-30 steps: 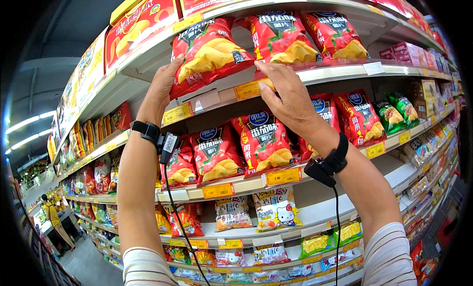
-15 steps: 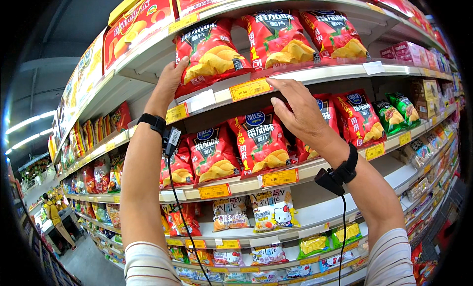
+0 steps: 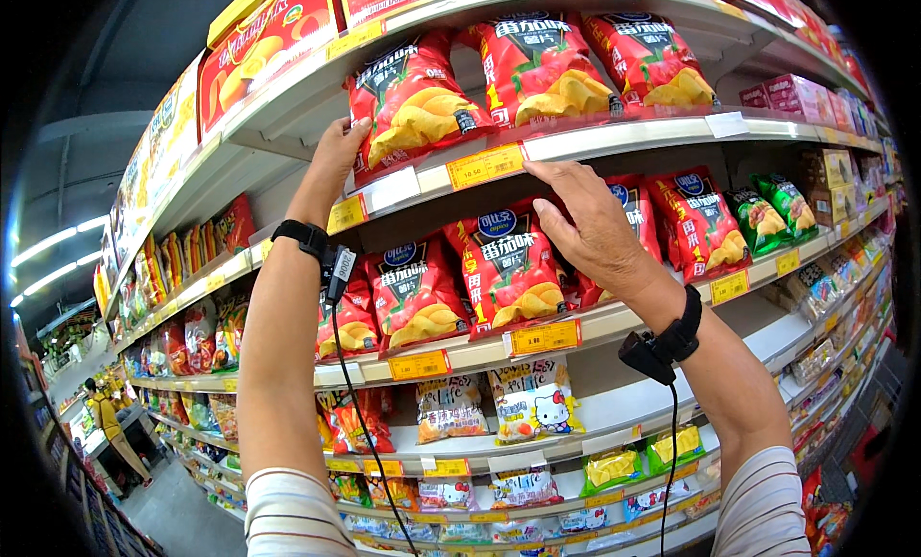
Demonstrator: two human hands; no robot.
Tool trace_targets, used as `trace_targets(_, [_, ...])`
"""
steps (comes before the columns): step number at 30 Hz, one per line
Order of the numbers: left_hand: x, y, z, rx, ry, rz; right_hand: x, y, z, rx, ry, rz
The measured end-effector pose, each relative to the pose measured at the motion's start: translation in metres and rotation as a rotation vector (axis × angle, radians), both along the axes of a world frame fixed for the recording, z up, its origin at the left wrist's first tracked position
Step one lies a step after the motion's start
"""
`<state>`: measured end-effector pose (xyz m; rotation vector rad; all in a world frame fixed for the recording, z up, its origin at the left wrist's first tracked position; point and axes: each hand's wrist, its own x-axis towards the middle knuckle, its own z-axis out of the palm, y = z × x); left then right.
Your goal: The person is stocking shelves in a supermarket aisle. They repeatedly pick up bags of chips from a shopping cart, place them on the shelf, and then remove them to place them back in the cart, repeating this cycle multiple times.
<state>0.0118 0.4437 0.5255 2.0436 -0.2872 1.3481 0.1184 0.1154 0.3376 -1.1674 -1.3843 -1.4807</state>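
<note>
On the upper shelf a red bag of tomato-flavoured potato chips (image 3: pixel 417 101) leans back, its lower edge by the shelf's front lip. My left hand (image 3: pixel 336 162) is at its left side, fingertips against the bag's edge; part of the fingers is hidden. My right hand (image 3: pixel 590 221), open with nothing in it, has its fingers stretched toward a yellow price label (image 3: pixel 485 165). Beside the first bag stand two matching red bags, one in the middle (image 3: pixel 542 72) and one at the right (image 3: pixel 652 63). Both wrists carry black straps with cabled devices.
More red chip bags (image 3: pixel 508 269) stand in a row one shelf down, with green snack bags (image 3: pixel 758 221) at the right. Above are large red boxes (image 3: pixel 264 68). Lower shelves hold white snack bags (image 3: pixel 535 401). Far left, a person in yellow (image 3: pixel 104 418) stands in the aisle.
The chip bag by my left hand has shifted slightly right and upright, and my left fingers show at its edge. My right hand has dropped a little, still open.
</note>
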Motion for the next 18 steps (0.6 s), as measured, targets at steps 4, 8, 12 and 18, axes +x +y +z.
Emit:
trace_targets(4, [-0.016, -0.019, -0.006, 0.060, 0.091, 0.114, 0.000, 0.001, -0.002, 0.008, -0.011, -0.018])
trace_targets(8, [-0.019, -0.012, -0.010, 0.074, 0.119, 0.287, -0.004, 0.002, -0.008, -0.007, 0.023, -0.007])
trace_targets(12, [-0.019, -0.005, -0.006, 0.119, 0.154, 0.359, -0.006, 0.004, -0.012, -0.025, 0.045, -0.009])
trace_targets(18, [-0.015, -0.009, -0.009, 0.272, 0.137, 0.317, -0.015, 0.000, -0.021, -0.038, 0.081, -0.020])
